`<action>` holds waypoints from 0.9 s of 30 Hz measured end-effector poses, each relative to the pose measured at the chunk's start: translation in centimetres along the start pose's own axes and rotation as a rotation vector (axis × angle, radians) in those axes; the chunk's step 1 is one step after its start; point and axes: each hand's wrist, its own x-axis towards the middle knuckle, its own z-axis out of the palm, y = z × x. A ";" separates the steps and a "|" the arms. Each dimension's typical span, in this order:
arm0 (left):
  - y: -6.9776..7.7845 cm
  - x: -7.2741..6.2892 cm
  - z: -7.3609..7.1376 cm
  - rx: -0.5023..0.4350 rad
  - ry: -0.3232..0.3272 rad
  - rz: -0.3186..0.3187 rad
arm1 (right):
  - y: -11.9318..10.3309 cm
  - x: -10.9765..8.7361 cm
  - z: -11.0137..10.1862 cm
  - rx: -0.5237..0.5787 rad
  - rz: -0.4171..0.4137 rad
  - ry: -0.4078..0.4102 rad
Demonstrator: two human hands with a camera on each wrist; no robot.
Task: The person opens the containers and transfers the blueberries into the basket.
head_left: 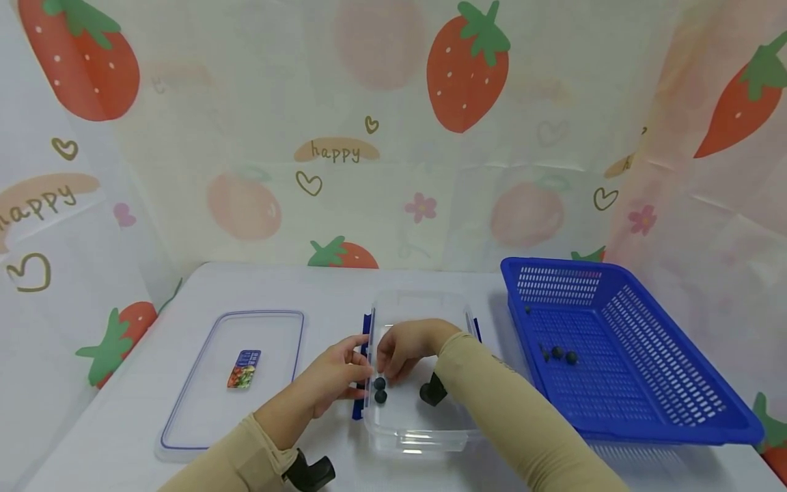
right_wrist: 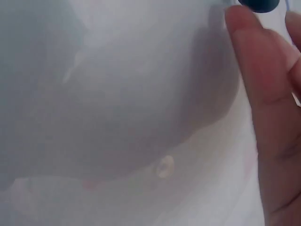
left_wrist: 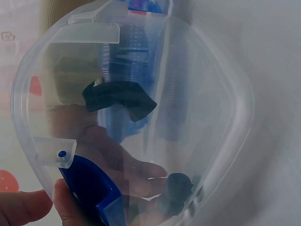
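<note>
A clear plastic box (head_left: 424, 418) with blue side latches (left_wrist: 96, 193) stands at mid-table. My left hand (head_left: 335, 376) rests its loosely spread fingers against the box's left side, beside the latch. Inside, my right hand (head_left: 408, 348) reaches down by the left wall with bent fingers. At its fingertips is a dark round ball (head_left: 379, 383); the right wrist view catches that ball (right_wrist: 258, 4) at the top edge, between thumb and finger. Another dark ball (head_left: 380, 396) sits just nearer to me, against the same wall. Most of the right palm is hidden from above.
On the right, a blue slotted basket (head_left: 621, 427) holds several more dark balls (head_left: 557, 352). A clear lid (head_left: 203, 417) with a blue seal lies at the left, bearing a colourful label (head_left: 244, 370). Strawberry-printed sheeting (head_left: 430, 164) hangs behind and at both sides.
</note>
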 end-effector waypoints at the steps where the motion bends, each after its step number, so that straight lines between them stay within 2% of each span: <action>1: 0.0 0.0 0.0 -0.001 0.001 0.000 | 0.0 0.0 0.1 0.004 0.000 -0.007; 11: 0.1 0.0 0.0 -0.005 0.007 0.001 | 0.0 0.3 0.2 0.043 0.018 -0.031; 16: 0.1 0.0 0.1 -0.008 0.009 -0.004 | -0.2 0.1 0.1 0.033 -0.011 -0.026; 23: 0.1 0.0 0.1 -0.011 0.006 -0.003 | -0.3 -0.1 -0.3 0.082 -0.063 -0.015; 27: 0.1 0.0 0.1 -0.013 0.007 0.003 | -0.4 -0.2 -0.5 0.064 -0.093 0.004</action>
